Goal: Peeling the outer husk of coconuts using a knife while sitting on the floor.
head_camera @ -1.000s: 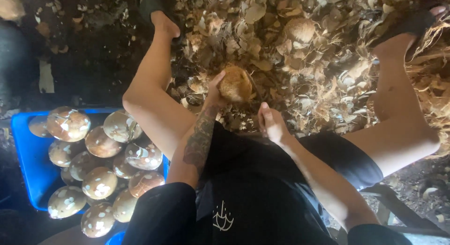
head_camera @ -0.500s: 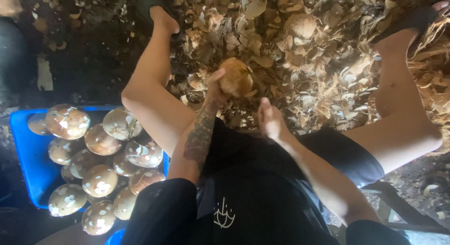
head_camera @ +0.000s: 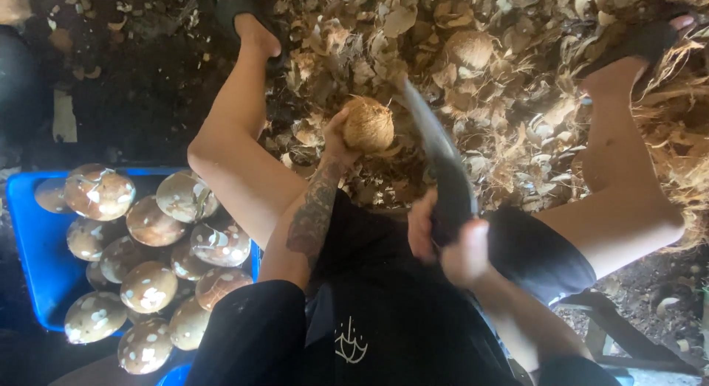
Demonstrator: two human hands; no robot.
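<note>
The left hand (head_camera: 336,139) grasps the round, hairy coconut (head_camera: 368,124) from its side, which looks hard and rather heavy, while the right hand (head_camera: 450,246), nearer the body, is clenched on a long knife (head_camera: 436,153).

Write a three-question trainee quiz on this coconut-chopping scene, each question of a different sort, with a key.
1. True or false: the left hand holds the husked coconut.
2. Which does the right hand grip? A) a hammer B) a long blade C) a brush
3. Fill in: the peeled coconuts lie in a ____ crate.

Key
1. True; its fingers wrap the nut's near side, above the husk litter.
2. B; the blade is raised, angled up beside the nut.
3. Blue, to the person's left.
</note>
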